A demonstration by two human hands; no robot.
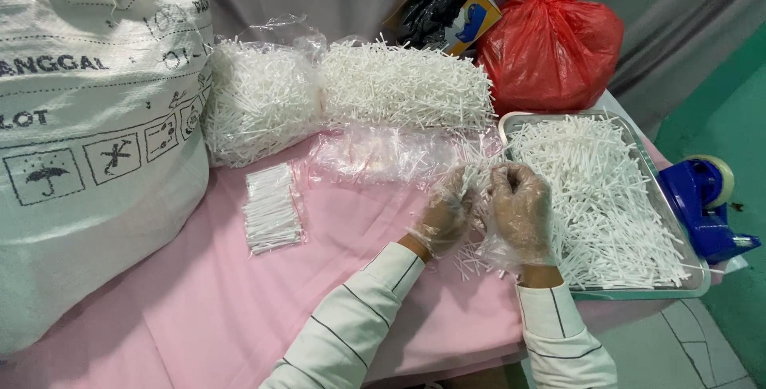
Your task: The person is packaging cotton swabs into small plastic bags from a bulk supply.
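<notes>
My left hand (444,215) and my right hand (523,212), both in thin clear plastic gloves, meet at the left rim of a metal tray (692,276). Together they grip a small bunch of thin white sticks (476,177), partly wrapped in clear film. The tray is heaped with loose white sticks (606,189). A few sticks lie on the pink cloth (199,309) just below my hands. To the left rests a small filled packet of sticks (271,207).
Two big clear bags of white sticks (343,94) lie at the back, with empty clear bags (375,156) in front. A large white woven sack (88,134) fills the left. A red plastic bag (550,46), a glove box (451,6) and a blue tape dispenser (706,205) stand right.
</notes>
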